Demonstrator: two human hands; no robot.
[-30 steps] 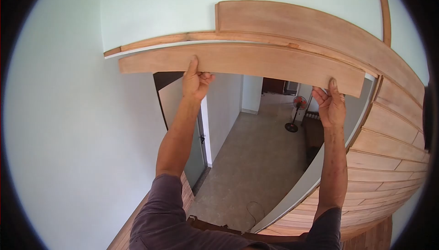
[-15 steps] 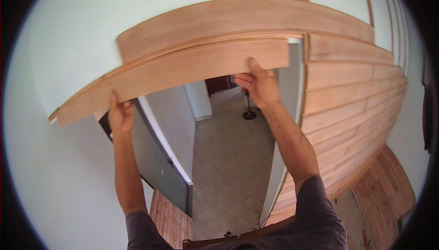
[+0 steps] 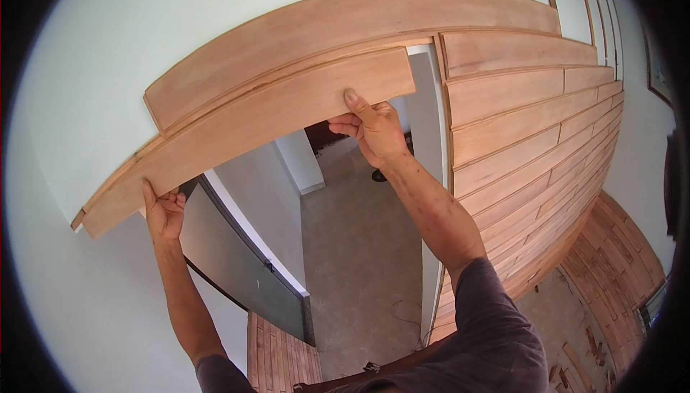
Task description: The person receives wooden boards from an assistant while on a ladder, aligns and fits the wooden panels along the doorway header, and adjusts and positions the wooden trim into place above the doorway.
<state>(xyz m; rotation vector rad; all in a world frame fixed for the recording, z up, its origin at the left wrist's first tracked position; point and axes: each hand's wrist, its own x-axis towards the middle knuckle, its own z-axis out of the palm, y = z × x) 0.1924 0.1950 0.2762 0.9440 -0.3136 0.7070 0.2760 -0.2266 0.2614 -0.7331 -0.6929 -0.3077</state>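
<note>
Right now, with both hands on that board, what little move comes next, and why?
Probably lift the held board slightly toward the wood strip: the left hand and right hand grip the board's lower edge, and the strip shows just above its upper edge.

You have a grey door (image 3: pixel 241 253) at your 8 o'clock and a thin dark cable (image 3: pixel 407 318) curling across the grey floor (image 3: pixel 352 249) near 5 o'clock. Around your 4 o'clock lie scattered wood scraps (image 3: pixel 575 363), and a dark-framed panel (image 3: pixel 655 77) hangs between 2 and 3 o'clock.
</note>
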